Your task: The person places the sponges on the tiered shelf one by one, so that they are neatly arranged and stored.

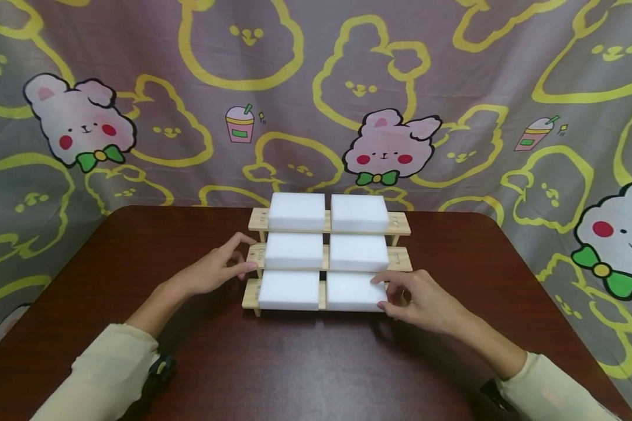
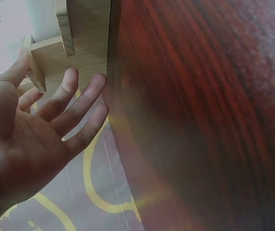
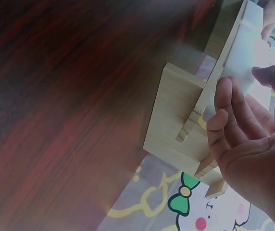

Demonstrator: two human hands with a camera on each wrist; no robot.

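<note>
A three-tier wooden stand point(image 1: 400, 258) is on the table, with two white foam blocks side by side on each tier. My left hand point(image 1: 222, 266) is at its left side, thumb and index finger pinching the end of the middle board. In the left wrist view, the other fingers of that left hand point(image 2: 36, 125) spread apart beside the stand's side panel point(image 2: 87, 43). At the lowest tier, my right hand point(image 1: 423, 298) pinches the right end of the right foam block point(image 1: 354, 292) between thumb and index finger. Its remaining fingers point(image 3: 224, 96) are bent beside the stand.
Dark reddish-brown tabletop point(image 1: 305, 368) surrounds the stand. Behind the table's far edge hangs a grey curtain point(image 1: 289, 111) printed with yellow outlines and cartoon bunnies. A small dark object point(image 1: 162, 367) shows at the left sleeve's cuff.
</note>
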